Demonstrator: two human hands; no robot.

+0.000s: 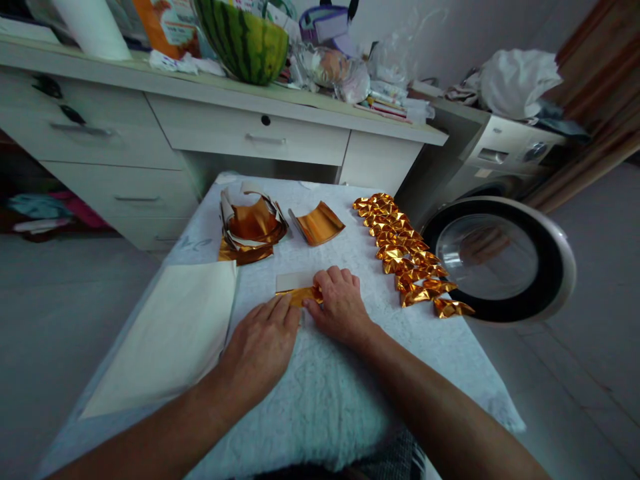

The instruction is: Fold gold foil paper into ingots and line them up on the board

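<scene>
A sheet of gold foil paper [299, 295] lies partly folded on the cloth-covered table in front of me, its pale side [293, 281] showing along the far edge. My left hand [263, 343] is closed over the left end, fingers together with the tips pressed on the foil. At the right end my right hand [341, 303] pinches the fold between thumb and curled fingers. Just beyond, a loose curved gold sheet [320, 224] rests by a curled stack of gold foil paper [253, 223]. Several folded gold foil ingots [400, 250] stand in rows at the right.
A large cream sheet [165, 333] covers the table's left side. Behind are white drawers [250, 133] under a counter with a cut watermelon [245, 43] and plastic bags. A washing machine's open round door [500, 260] reaches close to the table's right edge.
</scene>
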